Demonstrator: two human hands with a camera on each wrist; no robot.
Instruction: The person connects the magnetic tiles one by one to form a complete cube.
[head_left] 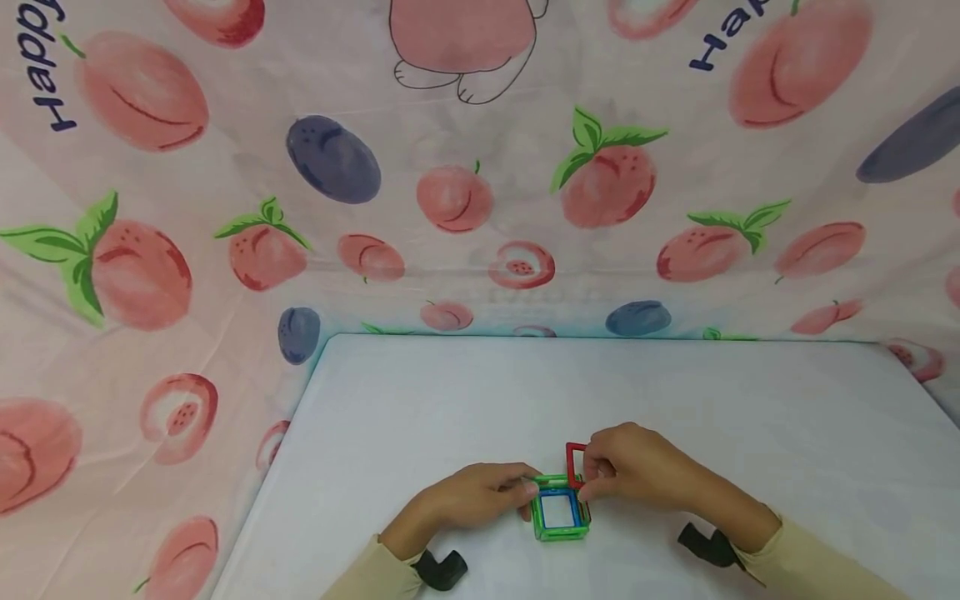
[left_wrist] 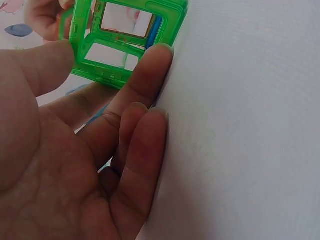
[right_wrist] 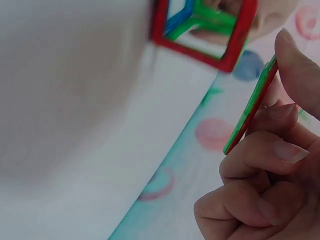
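Observation:
Low on the white table sits an open-topped cube of magnetic tiles [head_left: 562, 534], with green sides and a blue square at its bottom. One side of it shows red in the right wrist view [right_wrist: 195, 55]. My left hand [head_left: 480, 496] holds the cube at its left side, thumb on an edge and a finger against the green face [left_wrist: 176, 19]. Between thumb and fingers, my right hand [head_left: 645, 467] pinches a red magnetic tile [head_left: 572, 462] upright above the cube's far right corner. Edge-on, that tile [right_wrist: 252, 107] looks red on one side and green on the other.
The white tabletop [head_left: 420, 400] spreads around both hands. A fruit-printed cloth [head_left: 517, 142] hangs behind it and along the left. Black wrist mounts [head_left: 442, 572] sit at both sleeves.

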